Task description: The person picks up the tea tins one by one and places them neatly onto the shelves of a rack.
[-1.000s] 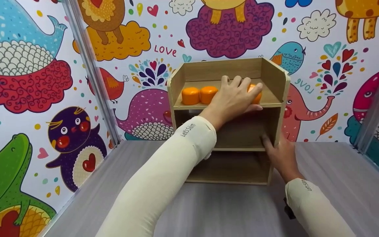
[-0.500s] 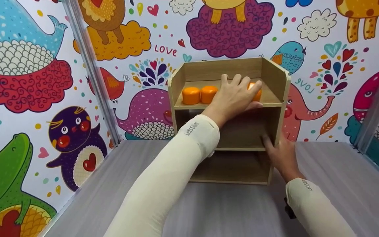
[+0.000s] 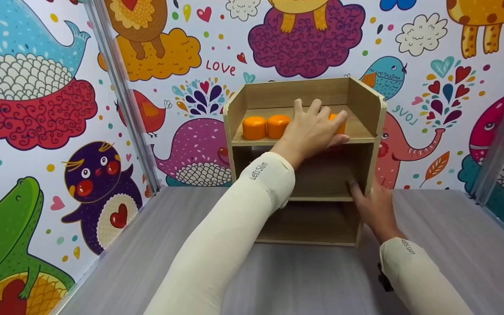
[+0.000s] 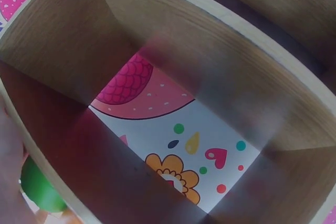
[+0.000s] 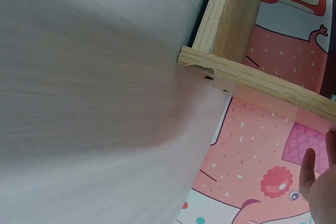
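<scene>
A small wooden shelf [image 3: 304,197] with stacked compartments stands upright on the table. Two orange cylinders [image 3: 254,127] sit side by side on its top board. Just right of them my left hand [image 3: 311,131] holds another orange cylinder [image 3: 338,124] there, largely covered by the fingers. A green round thing [image 4: 43,187] shows beside that hand in the left wrist view; its kind is unclear. My right hand [image 3: 376,210] grips the shelf's right side panel, thumb on the inner face. The other fingers are hidden behind the panel in the head view.
Grey wood-grain tabletop [image 3: 182,227] surrounds the shelf. Behind it is a wall [image 3: 217,39] printed with cartoon animals. Metal posts rise at the left [image 3: 118,83] and right corners.
Less of the orange cylinder shows beside my left index finger, and the left forearm has shifted slightly right. My right hand and the shelf stay in place.
</scene>
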The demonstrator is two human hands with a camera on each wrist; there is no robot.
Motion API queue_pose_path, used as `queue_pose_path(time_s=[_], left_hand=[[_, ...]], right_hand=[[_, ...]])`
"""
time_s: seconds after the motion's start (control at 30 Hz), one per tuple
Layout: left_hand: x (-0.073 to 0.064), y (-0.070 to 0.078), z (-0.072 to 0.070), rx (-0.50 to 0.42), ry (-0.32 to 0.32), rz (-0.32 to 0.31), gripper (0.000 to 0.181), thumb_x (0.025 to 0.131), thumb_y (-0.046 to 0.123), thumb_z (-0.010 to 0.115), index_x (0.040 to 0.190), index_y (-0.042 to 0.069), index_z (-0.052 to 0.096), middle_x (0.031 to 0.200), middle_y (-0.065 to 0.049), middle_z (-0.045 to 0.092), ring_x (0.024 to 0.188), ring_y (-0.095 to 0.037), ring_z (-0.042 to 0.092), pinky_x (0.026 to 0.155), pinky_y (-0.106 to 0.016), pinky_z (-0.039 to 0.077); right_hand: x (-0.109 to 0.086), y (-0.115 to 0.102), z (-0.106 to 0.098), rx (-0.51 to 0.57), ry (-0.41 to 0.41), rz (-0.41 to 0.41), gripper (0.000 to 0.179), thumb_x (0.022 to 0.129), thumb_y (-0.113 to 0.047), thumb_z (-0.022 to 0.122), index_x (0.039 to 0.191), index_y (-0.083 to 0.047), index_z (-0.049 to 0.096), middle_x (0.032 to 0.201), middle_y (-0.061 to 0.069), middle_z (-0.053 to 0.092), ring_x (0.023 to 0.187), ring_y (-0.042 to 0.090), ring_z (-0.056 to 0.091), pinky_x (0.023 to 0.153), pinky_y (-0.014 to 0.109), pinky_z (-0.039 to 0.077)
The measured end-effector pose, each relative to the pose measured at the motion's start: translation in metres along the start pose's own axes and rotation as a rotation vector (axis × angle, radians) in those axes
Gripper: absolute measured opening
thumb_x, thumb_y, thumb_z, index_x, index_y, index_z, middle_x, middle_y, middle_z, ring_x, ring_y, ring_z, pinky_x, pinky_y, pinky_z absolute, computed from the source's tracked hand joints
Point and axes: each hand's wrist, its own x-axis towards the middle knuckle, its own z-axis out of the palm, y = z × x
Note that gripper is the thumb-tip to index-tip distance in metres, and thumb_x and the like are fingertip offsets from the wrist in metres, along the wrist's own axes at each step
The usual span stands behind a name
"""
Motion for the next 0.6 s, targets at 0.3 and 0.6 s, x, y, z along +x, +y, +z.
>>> queue_pose_path(time_s=[0.3,0.6], left_hand=[[0.0002,-0.0013,0.0006,-0.003,-0.023,-0.004,0.059,0.103,0.066,0.029,0.151,0.033,0.038,0.146,-0.006,0.057,0.143,-0.03,0.039,0.115,-0.066,0.024],[-0.0003,-0.001,0.0002,-0.008,-0.034,-0.008,0.059,0.103,0.067,0.028,0.15,0.033,0.038,0.145,-0.006,0.057,0.143,-0.03,0.038,0.115,-0.067,0.021]], right_hand=[[0.0,-0.0021,-0.0008,0.02,-0.01,0.008,0.08,0.095,-0.059,0.061,0.157,-0.019,0.031,0.149,0.018,0.053,0.134,0.049,0.053,0.103,0.07,0.04],[0.0,-0.001,-0.0009,0.019,-0.005,0.006,0.08,0.095,-0.06,0.062,0.156,-0.019,0.032,0.148,0.019,0.053,0.133,0.049,0.054,0.103,0.07,0.041]])
